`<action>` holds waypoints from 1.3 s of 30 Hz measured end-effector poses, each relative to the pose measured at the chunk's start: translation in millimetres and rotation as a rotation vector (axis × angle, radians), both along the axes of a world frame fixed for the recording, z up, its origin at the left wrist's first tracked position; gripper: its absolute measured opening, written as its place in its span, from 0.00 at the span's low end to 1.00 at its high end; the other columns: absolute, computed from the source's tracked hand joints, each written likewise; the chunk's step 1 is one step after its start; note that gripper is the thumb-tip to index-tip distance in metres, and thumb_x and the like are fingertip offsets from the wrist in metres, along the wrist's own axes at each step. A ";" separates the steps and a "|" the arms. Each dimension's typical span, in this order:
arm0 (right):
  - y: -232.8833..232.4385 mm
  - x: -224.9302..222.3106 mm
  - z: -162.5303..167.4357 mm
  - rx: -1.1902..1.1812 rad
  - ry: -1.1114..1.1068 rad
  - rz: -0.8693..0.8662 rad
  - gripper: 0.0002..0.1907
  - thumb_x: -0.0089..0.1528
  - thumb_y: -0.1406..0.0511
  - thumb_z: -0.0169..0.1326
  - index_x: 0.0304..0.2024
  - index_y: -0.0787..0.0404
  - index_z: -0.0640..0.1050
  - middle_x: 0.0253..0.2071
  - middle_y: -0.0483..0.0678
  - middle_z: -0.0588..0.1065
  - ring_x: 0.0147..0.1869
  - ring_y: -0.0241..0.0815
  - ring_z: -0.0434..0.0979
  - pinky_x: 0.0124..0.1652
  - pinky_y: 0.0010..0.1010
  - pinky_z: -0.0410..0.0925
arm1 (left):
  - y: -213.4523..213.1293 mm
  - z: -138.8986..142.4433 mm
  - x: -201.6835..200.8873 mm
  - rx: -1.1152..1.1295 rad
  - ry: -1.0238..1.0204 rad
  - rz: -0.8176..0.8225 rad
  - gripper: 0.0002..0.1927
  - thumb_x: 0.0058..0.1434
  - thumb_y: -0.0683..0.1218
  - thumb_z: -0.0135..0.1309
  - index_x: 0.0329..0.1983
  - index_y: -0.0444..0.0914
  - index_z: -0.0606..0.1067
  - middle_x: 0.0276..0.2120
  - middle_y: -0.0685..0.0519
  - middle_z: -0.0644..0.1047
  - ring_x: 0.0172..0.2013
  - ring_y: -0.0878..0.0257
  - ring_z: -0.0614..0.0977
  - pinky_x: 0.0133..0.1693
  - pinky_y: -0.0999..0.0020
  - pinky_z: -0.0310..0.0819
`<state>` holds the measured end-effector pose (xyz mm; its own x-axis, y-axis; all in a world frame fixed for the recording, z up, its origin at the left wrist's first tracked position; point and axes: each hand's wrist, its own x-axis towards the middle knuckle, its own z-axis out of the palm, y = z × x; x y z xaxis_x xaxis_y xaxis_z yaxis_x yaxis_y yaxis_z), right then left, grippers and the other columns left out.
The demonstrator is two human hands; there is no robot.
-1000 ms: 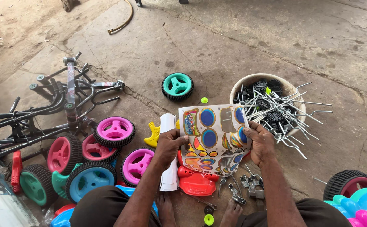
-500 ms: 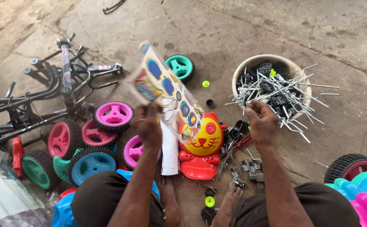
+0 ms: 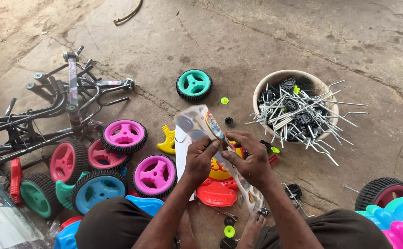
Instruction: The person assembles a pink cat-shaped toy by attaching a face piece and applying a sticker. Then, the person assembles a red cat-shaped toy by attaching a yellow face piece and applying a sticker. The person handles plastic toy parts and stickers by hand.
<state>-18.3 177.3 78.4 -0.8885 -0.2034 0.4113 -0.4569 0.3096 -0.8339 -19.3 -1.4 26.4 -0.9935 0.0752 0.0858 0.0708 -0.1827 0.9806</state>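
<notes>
I sit on a concrete floor holding a colourful sticker sheet (image 3: 197, 124) in front of me. It blurs and tilts up to the left. My left hand (image 3: 200, 159) pinches the sheet at its middle. My right hand (image 3: 252, 159) grips the same sheet just to the right, fingers meeting the left hand's. Under my hands lie a red plastic part (image 3: 217, 193) and a yellow plastic piece (image 3: 220, 173), partly hidden. A white paper strip (image 3: 181, 143) lies below the sheet.
A white bucket (image 3: 275, 78) of metal rods and black parts stands at the right. A teal wheel (image 3: 194, 85) lies ahead; pink wheels (image 3: 124, 135) and a blue wheel (image 3: 97, 189) sit left. Black metal frames (image 3: 49, 110) lie far left. Bright plastic parts (image 3: 395, 216) fill the lower right.
The sheet was held flat in both hands, then swung up left in my left hand alone. Now my right hand has come back and both hands pinch it.
</notes>
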 end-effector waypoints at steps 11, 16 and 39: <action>6.0 -3.7 -12.4 -0.046 -0.107 0.060 0.11 0.62 0.71 0.60 0.48 0.65 0.80 0.46 0.49 0.80 0.48 0.38 0.82 0.46 0.28 0.75 | -0.2 28.3 7.9 -0.303 0.153 -0.045 0.10 0.67 0.42 0.51 0.44 0.31 0.78 0.33 0.48 0.81 0.36 0.64 0.81 0.38 0.68 0.74; 6.8 -5.2 -20.0 -0.081 -0.158 0.047 0.08 0.65 0.69 0.57 0.45 0.65 0.81 0.42 0.49 0.80 0.45 0.38 0.82 0.45 0.27 0.73 | 1.0 34.2 8.4 -0.358 0.171 -0.030 0.10 0.66 0.43 0.51 0.41 0.31 0.77 0.29 0.46 0.79 0.32 0.60 0.79 0.35 0.65 0.72; 42.9 -29.2 -54.3 -0.176 -0.459 -0.227 0.09 0.70 0.66 0.49 0.45 0.65 0.77 0.31 0.44 0.75 0.33 0.31 0.72 0.32 0.22 0.69 | -39.7 11.4 -17.3 -0.342 0.109 0.075 0.10 0.55 0.42 0.47 0.29 0.31 0.78 0.28 0.48 0.79 0.31 0.61 0.78 0.36 0.66 0.73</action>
<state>-47.5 220.2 24.1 -0.9985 0.0512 -0.0193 0.0290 0.1957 -0.9802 -36.6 -41.1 37.8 -0.9838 0.0452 0.1735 0.1786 0.1644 0.9701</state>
